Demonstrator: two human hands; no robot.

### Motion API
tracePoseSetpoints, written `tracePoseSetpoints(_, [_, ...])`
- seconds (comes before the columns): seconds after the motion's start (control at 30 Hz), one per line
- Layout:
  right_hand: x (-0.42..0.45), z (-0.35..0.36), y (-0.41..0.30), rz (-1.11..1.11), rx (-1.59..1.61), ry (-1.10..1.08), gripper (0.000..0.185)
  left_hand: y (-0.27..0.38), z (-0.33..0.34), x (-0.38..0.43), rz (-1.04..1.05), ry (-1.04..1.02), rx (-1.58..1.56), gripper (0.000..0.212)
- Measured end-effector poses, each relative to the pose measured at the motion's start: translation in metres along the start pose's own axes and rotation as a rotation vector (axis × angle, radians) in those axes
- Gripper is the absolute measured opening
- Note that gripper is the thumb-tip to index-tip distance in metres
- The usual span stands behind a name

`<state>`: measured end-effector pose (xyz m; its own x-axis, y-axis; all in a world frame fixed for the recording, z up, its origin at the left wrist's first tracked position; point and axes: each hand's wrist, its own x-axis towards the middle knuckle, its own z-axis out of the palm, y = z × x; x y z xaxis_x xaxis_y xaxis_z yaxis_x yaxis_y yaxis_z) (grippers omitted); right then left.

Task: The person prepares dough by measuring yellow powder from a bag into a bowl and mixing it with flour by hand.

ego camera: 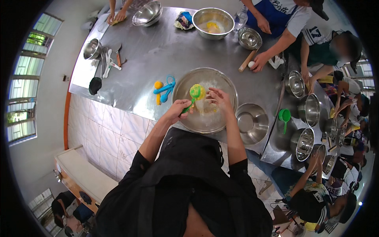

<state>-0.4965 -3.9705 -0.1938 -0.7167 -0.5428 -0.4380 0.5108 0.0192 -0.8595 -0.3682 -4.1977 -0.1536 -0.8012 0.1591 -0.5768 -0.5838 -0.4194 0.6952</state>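
My left hand (178, 110) grips a green plastic measuring cup (194, 92) by its handle. A yellow doughy mass (202, 88) clings around the cup. To its right, my right hand (220, 100) has its fingers apart and slightly curled, with nothing plainly held in them. Both hands are over a wide stainless steel bowl (185, 81), whose bottom shows a pale floury residue and yellow crumbs. Left of the bowl lie blue measuring spoons (165, 89) and a yellow measuring spoon (158, 85).
A steel bowl (257, 118) stands close on the right. Across the steel table (142, 62) are a bowl with yellow contents (213, 16) and a rolling pin (248, 60). A co-worker's hand (260, 61) touches an egg (251, 64). Whisks and spoons (108, 62) lie far left.
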Motion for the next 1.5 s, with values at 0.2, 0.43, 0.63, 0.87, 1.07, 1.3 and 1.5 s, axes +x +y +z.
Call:
tracePoseSetpoints(0.2, [-0.021,0.032,-0.008,-0.134,0.360,-0.079,0.047,-0.005,-0.013,0.013,-0.274,-0.159,-0.578,0.019])
tracePoseSetpoints(0.43, [-0.024,0.037,-0.001,-0.351,0.130,0.030,0.054,-0.004,-0.014,0.028,-0.311,-0.304,-0.640,0.022])
tracePoseSetpoints(0.63, [-0.027,0.068,-0.023,-0.391,0.286,-0.006,0.065,-0.002,-0.010,0.036,-0.306,-0.268,-0.513,0.021])
tracePoseSetpoints(0.87, [-0.016,0.073,-0.007,-0.438,0.373,0.254,0.060,0.003,0.017,0.044,-0.284,-0.154,-0.444,0.021])
tracePoseSetpoints(1.07, [-0.012,0.066,-0.005,-0.408,0.345,0.402,0.054,-0.008,0.030,0.051,-0.252,-0.125,-0.295,0.022])
tracePoseSetpoints(1.3, [-0.007,0.055,0.006,-0.257,0.405,0.587,0.043,-0.013,0.046,0.055,-0.183,-0.039,-0.201,0.019])
tracePoseSetpoints(1.5, [-0.003,0.040,0.019,-0.083,0.646,0.462,0.031,-0.017,0.043,0.059,-0.181,0.003,-0.071,0.018])
